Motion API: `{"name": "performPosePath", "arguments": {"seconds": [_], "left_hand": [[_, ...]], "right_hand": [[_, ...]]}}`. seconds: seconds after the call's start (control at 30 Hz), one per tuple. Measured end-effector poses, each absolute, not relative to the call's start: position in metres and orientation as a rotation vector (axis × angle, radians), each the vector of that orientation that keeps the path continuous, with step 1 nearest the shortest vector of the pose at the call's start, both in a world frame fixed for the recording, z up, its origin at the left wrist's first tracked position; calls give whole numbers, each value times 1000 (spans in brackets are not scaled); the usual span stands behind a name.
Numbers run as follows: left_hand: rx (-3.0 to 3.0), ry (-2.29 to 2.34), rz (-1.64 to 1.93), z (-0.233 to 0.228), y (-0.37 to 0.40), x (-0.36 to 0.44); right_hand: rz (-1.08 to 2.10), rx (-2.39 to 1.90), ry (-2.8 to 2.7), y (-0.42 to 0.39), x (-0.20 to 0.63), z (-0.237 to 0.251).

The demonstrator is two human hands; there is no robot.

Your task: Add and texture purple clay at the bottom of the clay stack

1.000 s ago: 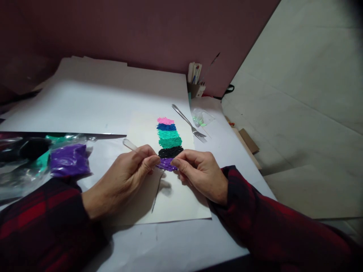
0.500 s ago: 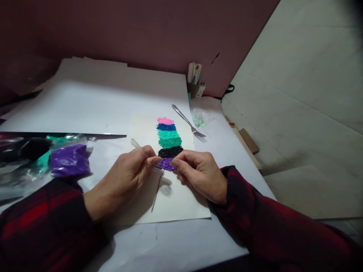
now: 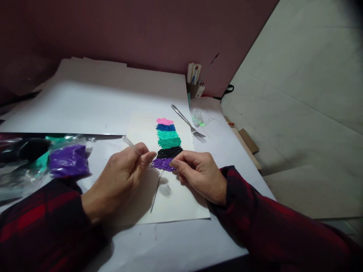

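Note:
My left hand (image 3: pixel 124 172) is closed round a clear, thin stick (image 3: pixel 131 144), its upper end poking out above the thumb and its tip low by the purple band. Purple textured clay (image 3: pixel 162 164) lies as the lowest band on a cream sheet (image 3: pixel 181 206). Above it come black (image 3: pixel 169 152), green (image 3: pixel 168 139), blue (image 3: pixel 166 127) and pink (image 3: pixel 165 121) bands. My right hand (image 3: pixel 198 173) is pinched at the right end of the purple band; whatever its fingertips hold is hidden. Below the bands runs a dark drawn line (image 3: pixel 156 192).
A fork (image 3: pixel 188 124) lies right of the bands, beside a small clear bag (image 3: pixel 201 118) with green bits. Bagged purple clay (image 3: pixel 69 160) and other clear bags sit at left. Large white sheets (image 3: pixel 113 94) cover the back; a pen holder (image 3: pixel 195 90) stands by the wall.
My left hand has moved left with the clear stick, away from my right hand, uncovering the left end of the purple band. My right hand stays nearly still.

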State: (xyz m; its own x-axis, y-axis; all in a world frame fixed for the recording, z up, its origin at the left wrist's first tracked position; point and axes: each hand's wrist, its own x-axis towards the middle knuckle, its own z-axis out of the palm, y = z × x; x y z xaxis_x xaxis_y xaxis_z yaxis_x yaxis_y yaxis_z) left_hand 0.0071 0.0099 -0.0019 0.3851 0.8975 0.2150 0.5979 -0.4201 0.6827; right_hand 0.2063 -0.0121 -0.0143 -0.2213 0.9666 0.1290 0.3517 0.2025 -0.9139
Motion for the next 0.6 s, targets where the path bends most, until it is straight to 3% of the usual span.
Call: {"name": "performPosePath", "arguments": {"seconds": [0.6], "left_hand": [[2050,1117,709,1,10,9]], "right_hand": [[1013,-1247,-1701,-13,205,-13]]}}
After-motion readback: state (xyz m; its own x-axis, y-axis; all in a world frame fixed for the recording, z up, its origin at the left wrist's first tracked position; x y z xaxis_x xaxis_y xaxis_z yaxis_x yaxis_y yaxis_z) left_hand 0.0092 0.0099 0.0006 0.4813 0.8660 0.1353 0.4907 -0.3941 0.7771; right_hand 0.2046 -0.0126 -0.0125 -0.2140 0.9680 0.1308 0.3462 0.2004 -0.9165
